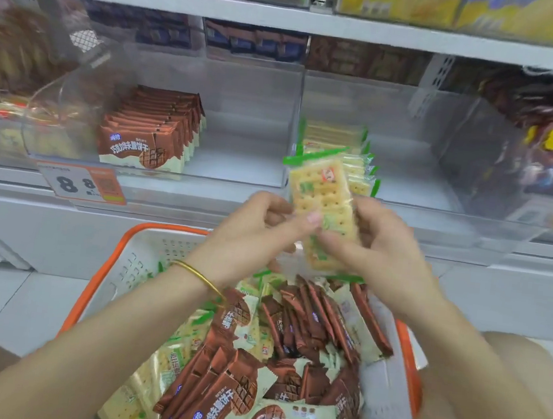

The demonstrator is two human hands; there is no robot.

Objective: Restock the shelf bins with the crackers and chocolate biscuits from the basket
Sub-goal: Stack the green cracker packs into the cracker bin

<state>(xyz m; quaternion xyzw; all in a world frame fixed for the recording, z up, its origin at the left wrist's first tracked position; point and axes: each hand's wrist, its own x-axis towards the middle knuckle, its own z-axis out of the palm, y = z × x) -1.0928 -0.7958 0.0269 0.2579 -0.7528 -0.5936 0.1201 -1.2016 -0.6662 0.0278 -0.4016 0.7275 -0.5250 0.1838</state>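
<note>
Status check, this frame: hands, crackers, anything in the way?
Left hand and right hand both grip cracker packs above the basket. Cracker bin behind them part-stocked, room left. Nothing seen blocking it.

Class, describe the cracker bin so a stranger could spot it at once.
Start at the white shelf above the orange-rimmed basket. Two clear bins sit side by side; take the right bin. Its row of green-edged crackers sets it apart from the left bin with brown chocolate biscuits.

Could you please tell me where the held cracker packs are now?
In the head view the cracker packs sit mid-frame, gripped by the left hand and right hand, above the basket and just before the shelf bin of crackers.
</note>
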